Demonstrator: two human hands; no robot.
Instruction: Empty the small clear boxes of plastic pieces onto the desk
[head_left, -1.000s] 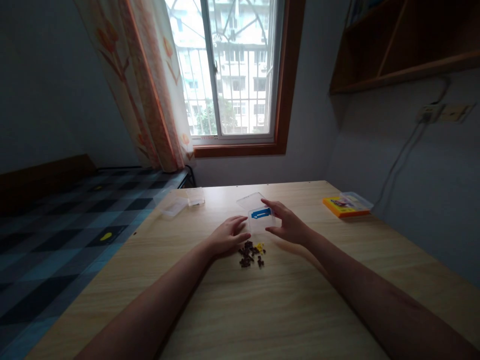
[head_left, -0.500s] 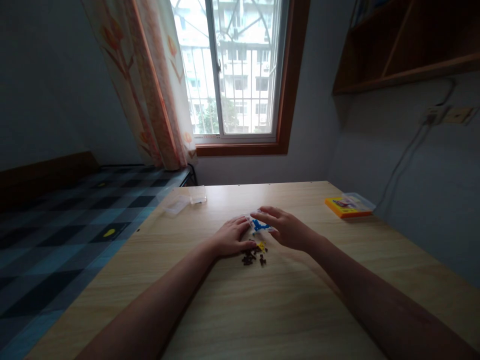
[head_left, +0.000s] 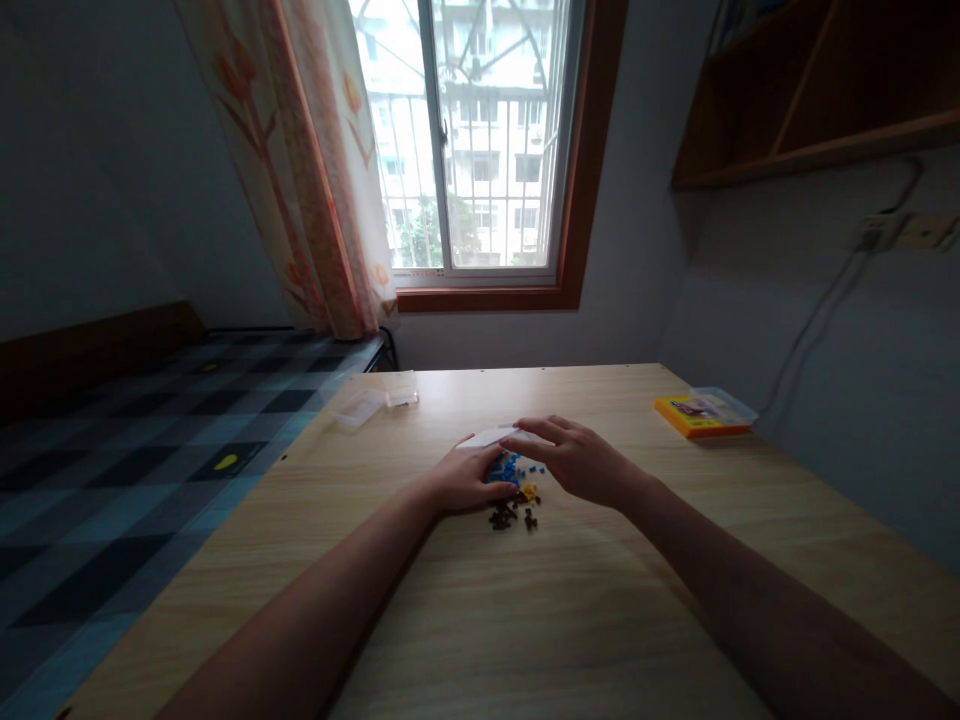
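Above the pile, a small whitish plastic container (head_left: 489, 438) is tilted over, its far part reaching past my left fingers. My right hand (head_left: 581, 458) grips its right side between thumb and fingers. My left hand (head_left: 466, 480) rests on the table with fingers spread and thumb stretched out, curved around the left side of small blue pieces (head_left: 507, 470). Yellow pieces (head_left: 529, 493) lie just right of my left thumb tip. Nearer to me are small dark brown pieces (head_left: 502, 516). Part of the blue heap is hidden under my hand and the container.
Two clear plastic boxes (head_left: 360, 408) stand at the table's far left. An orange-yellow box (head_left: 701, 415) with a clear lid lies at the right edge. A bed with a checked cover (head_left: 142, 470) adjoins the wooden table (head_left: 600, 620) on the left.
The container in my right hand has tipped over, and the blue pieces seen in it before now lie on the table. My left hand has stayed nearly in place.
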